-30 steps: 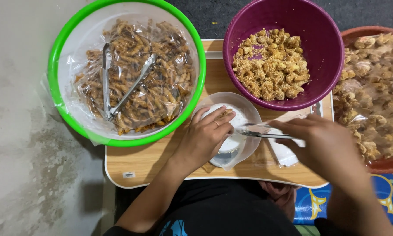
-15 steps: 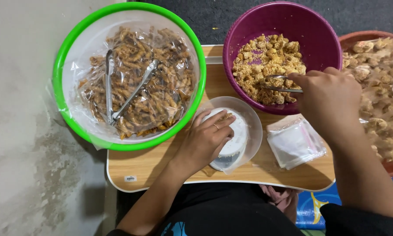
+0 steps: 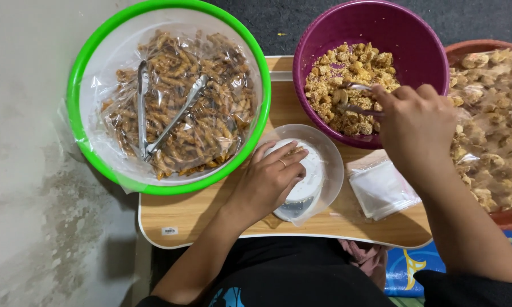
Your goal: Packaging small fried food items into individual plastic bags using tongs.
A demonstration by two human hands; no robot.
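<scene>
The right hand (image 3: 418, 128) was closed around a pair of small metal tongs (image 3: 355, 98), whose tips sat in the crumbed snack pieces (image 3: 347, 85) inside the purple bowl (image 3: 375, 34) at the far right edge of the wooden tray (image 3: 210, 213); whether a piece was pinched between the tips could not be told. The left hand (image 3: 267, 182) lay flat over a bag-lined clear cup (image 3: 313, 170) near the middle of the tray's near edge, fingers (image 3: 284, 162) spread on its rim to steady it.

To do this well, the tongs probably wanted a shallow bite, taking few pieces so the coating stayed on; the left hand would do best to keep the cup's mouth uncovered and the lining pressed down. A stack of clear bags (image 3: 381, 190) lay beside the cup; the green basin (image 3: 165, 96) with twisted snacks and larger tongs (image 3: 153, 113) sat at the tray's far left corner.
</scene>
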